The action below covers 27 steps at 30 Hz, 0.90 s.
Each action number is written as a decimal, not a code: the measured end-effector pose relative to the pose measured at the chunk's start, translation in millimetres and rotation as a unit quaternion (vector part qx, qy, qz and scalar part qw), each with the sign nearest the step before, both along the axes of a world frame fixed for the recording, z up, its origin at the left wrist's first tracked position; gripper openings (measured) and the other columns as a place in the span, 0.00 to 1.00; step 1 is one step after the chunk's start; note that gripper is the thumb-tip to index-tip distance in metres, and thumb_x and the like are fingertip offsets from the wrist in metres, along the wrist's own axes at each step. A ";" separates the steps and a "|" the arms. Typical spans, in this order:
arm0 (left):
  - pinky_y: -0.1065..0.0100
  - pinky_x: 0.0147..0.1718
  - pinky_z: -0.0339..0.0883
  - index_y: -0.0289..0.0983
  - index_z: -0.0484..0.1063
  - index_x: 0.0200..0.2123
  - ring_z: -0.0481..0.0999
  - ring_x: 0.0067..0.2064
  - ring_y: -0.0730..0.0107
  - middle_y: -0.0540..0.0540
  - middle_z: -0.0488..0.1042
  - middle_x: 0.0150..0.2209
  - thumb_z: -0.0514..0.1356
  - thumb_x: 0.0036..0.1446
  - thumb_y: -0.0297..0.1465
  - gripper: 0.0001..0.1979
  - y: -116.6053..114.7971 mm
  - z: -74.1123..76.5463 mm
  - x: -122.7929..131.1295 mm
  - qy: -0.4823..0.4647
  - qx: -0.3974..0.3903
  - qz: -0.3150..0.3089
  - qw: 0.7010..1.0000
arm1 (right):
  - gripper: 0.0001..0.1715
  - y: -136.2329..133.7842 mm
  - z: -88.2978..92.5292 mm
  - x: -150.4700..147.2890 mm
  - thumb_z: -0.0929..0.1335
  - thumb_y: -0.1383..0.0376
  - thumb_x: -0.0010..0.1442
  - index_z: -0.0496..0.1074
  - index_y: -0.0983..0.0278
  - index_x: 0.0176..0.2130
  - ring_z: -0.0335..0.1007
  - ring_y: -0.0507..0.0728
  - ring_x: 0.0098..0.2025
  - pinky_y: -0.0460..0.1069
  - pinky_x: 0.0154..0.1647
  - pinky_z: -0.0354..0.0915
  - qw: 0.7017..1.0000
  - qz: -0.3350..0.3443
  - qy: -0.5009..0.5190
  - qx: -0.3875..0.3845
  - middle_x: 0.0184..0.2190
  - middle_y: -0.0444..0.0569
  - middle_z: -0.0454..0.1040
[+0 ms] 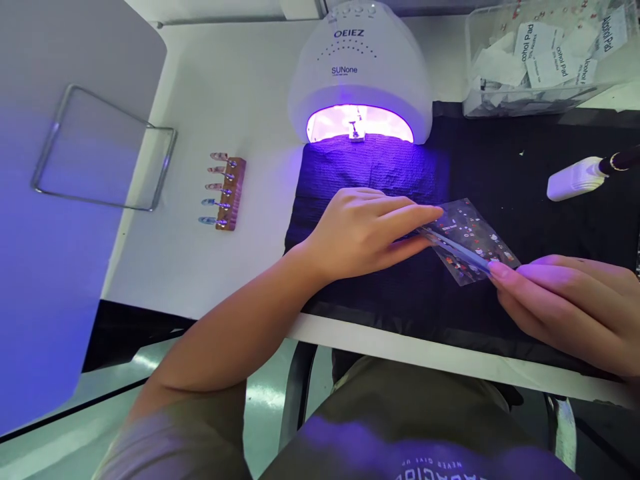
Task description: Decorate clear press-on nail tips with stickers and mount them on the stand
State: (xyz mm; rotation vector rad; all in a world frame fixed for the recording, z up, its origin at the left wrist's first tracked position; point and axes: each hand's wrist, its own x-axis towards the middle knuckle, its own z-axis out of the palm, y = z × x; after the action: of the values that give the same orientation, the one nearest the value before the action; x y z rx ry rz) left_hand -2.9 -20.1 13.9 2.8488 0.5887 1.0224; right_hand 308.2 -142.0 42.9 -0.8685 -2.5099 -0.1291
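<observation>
My left hand (pixel 360 230) is closed, pinching one corner of a clear sheet of small nail stickers (pixel 473 230) between thumb and fingers. Tiny red and white motifs are scattered over the sheet. My right hand (pixel 565 303) is closed at the opposite side, thumb and fingers on the end of a slim bluish tool that looks like tweezers (pixel 463 252). Its narrow end reaches across the sheet to my left fingertips. Beyond my hands stands a white nail lamp (pixel 360 73), lit violet inside, with a small stand holding a nail tip (pixel 356 130) at its mouth.
A wooden block (pixel 231 195) with several painted nail tips lies on the white table at left. A white polish bottle (pixel 575 180) rests at right on the black cloth (pixel 500 153). Behind it is a clear bin (pixel 530 103) of alcohol pads. A metal frame (pixel 95 201) stands far left.
</observation>
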 end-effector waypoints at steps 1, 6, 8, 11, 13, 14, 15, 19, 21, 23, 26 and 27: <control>0.69 0.35 0.76 0.43 0.83 0.56 0.87 0.33 0.74 0.53 0.90 0.39 0.62 0.82 0.43 0.13 0.2 -0.1 0.2 -0.003 0.005 0.000 1.000 | 0.20 0.8 -0.2 -0.1 0.74 0.75 0.74 0.78 0.67 0.62 0.80 0.58 0.38 0.54 0.40 0.83 1.000 0.001 -0.002 0.000 0.39 0.47 0.80; 0.71 0.34 0.77 0.42 0.81 0.54 0.87 0.31 0.76 0.55 0.90 0.37 0.66 0.80 0.41 0.10 0.6 -1.1 2.2 -0.041 0.014 -0.012 0.999 | 0.17 2.9 -1.6 -2.6 0.74 0.76 0.73 0.79 0.65 0.59 0.79 0.55 0.37 0.53 0.41 0.83 1.000 -0.001 0.007 0.020 0.40 0.45 0.81; 0.71 0.35 0.77 0.42 0.81 0.55 0.87 0.31 0.77 0.56 0.90 0.37 0.67 0.80 0.42 0.11 0.0 -1.1 2.5 -0.047 0.014 -0.014 0.999 | 0.17 2.9 -2.4 -3.9 0.74 0.77 0.72 0.79 0.64 0.58 0.79 0.53 0.36 0.51 0.43 0.83 0.999 -0.008 0.018 0.028 0.40 0.44 0.81; 0.72 0.36 0.78 0.42 0.81 0.55 0.88 0.32 0.77 0.56 0.90 0.37 0.67 0.81 0.42 0.11 -1.3 -0.3 2.8 -0.040 0.017 -0.010 0.999 | 0.17 3.1 -2.7 -5.4 0.74 0.77 0.72 0.78 0.63 0.57 0.80 0.53 0.36 0.51 0.46 0.84 1.000 -0.013 0.017 0.021 0.40 0.44 0.81; 0.72 0.35 0.78 0.43 0.81 0.55 0.87 0.31 0.77 0.57 0.89 0.36 0.66 0.81 0.43 0.11 -2.4 0.3 3.3 -0.038 0.019 -0.005 0.999 | 0.17 3.7 -2.4 -6.0 0.74 0.77 0.72 0.78 0.64 0.57 0.79 0.54 0.36 0.52 0.44 0.84 1.000 -0.002 0.015 0.022 0.40 0.45 0.81; 0.72 0.34 0.77 0.42 0.81 0.55 0.87 0.30 0.77 0.57 0.89 0.35 0.66 0.81 0.43 0.11 -2.9 0.5 3.7 -0.040 0.020 -0.003 0.999 | 0.17 4.1 -2.2 -6.3 0.74 0.78 0.72 0.78 0.65 0.57 0.79 0.54 0.36 0.52 0.43 0.84 1.000 0.004 0.015 0.023 0.40 0.45 0.81; 0.72 0.33 0.77 0.42 0.81 0.55 0.87 0.30 0.77 0.57 0.88 0.35 0.66 0.81 0.42 0.11 -3.4 0.7 4.1 -0.043 0.020 -0.001 0.999 | 0.16 4.4 -2.0 -6.4 0.73 0.78 0.72 0.78 0.66 0.57 0.78 0.54 0.36 0.52 0.41 0.83 1.000 0.008 0.014 0.026 0.40 0.46 0.81; 0.71 0.32 0.76 0.40 0.80 0.55 0.88 0.30 0.76 0.57 0.87 0.34 0.66 0.81 0.41 0.11 -5.3 0.7 4.8 -0.044 0.019 0.008 0.999 | 0.16 4.1 0.1 -6.5 0.73 0.79 0.72 0.78 0.70 0.57 0.75 0.56 0.34 0.54 0.34 0.79 0.999 0.014 0.007 0.037 0.38 0.48 0.79; 0.71 0.31 0.75 0.41 0.80 0.55 0.87 0.30 0.75 0.57 0.87 0.33 0.66 0.81 0.41 0.11 -5.7 0.5 4.4 -0.043 0.021 0.014 0.999 | 0.16 2.9 1.2 -6.8 0.73 0.79 0.71 0.78 0.71 0.57 0.74 0.56 0.33 0.55 0.33 0.79 0.999 0.019 0.004 0.031 0.37 0.48 0.79; 0.70 0.31 0.75 0.41 0.80 0.56 0.87 0.30 0.75 0.56 0.87 0.35 0.67 0.81 0.41 0.11 -5.7 0.3 3.6 -0.041 0.021 0.017 0.999 | 0.17 1.5 1.7 -7.4 0.74 0.80 0.71 0.78 0.72 0.57 0.73 0.56 0.33 0.55 0.32 0.77 1.000 0.018 0.006 0.025 0.36 0.48 0.78; 0.69 0.32 0.75 0.42 0.80 0.57 0.88 0.32 0.75 0.56 0.89 0.39 0.66 0.81 0.42 0.11 -5.3 0.5 1.8 -0.031 0.011 0.023 0.999 | 0.19 -0.8 1.4 -8.4 0.75 0.81 0.69 0.78 0.70 0.57 0.72 0.56 0.33 0.55 0.32 0.76 1.000 0.000 0.014 0.018 0.36 0.47 0.78; 0.69 0.33 0.75 0.43 0.80 0.57 0.88 0.33 0.75 0.56 0.89 0.40 0.66 0.81 0.42 0.11 -5.0 0.5 1.2 -0.027 0.007 0.026 0.999 | 0.19 -1.5 1.4 -8.6 0.75 0.81 0.69 0.79 0.70 0.57 0.72 0.56 0.33 0.55 0.33 0.77 1.000 -0.005 0.014 0.017 0.36 0.46 0.78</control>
State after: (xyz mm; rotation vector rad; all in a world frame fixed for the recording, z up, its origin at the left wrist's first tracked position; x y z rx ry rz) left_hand -1.7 -25.2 14.4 2.8209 0.6573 1.1126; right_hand 299.6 -143.5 44.3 -0.8649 -2.4703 -0.1610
